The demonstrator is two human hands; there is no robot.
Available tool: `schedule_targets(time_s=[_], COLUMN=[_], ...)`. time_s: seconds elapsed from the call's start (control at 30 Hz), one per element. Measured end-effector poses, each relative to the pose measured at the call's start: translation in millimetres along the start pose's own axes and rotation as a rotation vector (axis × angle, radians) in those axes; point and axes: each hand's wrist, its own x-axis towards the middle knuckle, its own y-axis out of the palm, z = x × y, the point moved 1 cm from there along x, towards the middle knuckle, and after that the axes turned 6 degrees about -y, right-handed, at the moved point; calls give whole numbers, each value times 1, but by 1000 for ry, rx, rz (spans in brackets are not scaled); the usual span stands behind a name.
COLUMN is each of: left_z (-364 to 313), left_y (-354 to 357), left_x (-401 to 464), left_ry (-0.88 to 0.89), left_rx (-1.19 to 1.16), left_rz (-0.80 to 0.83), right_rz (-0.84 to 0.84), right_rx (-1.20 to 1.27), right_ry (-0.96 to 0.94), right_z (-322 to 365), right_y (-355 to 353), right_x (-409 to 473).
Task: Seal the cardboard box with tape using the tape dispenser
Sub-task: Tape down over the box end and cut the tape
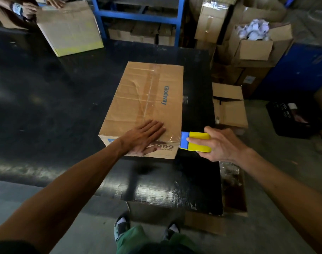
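One closed cardboard box [147, 107] lies on the dark table [46, 107], near its right edge. Its long axis runs away from the person, leaning a little to the right at the far end. Clear tape [150, 92] runs along that axis down the middle of the top, and the blue word "Glodway" reads lengthwise beside it.

One tape dispenser [196, 142], yellow with a blue head, is held level just off the box's near right corner. Its blue end points left and touches the corner, where a shiny strip of tape wraps over the edge.

The left hand [145, 137] lies flat and fully open on the near end of the box top, fingers spread, thumb down over the near side. The right hand [217, 143] is wrapped around the dispenser's yellow body, one finger stretched along it toward the blue head.

A second box [70, 28] stands at the far left of the table, with another person's hands [55, 1] on it.
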Motion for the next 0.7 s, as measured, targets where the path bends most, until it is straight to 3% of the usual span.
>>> schedule_targets(time_s=[0.17,0.5,0.7], left_z=[-34,-29,-30], left_y=[11,18,15], left_x=[40,40,42], left_ry=[33,31,1], left_rx=[-35,-22,-11], left_rz=[-19,-16,-42], right_rz=[-41,-104,18], right_rx=[52,43,-3], right_ry=[17,-36,85], right_z=[-2,-30,3], right_y=[7,13,39], right_x=[-4,-35,0])
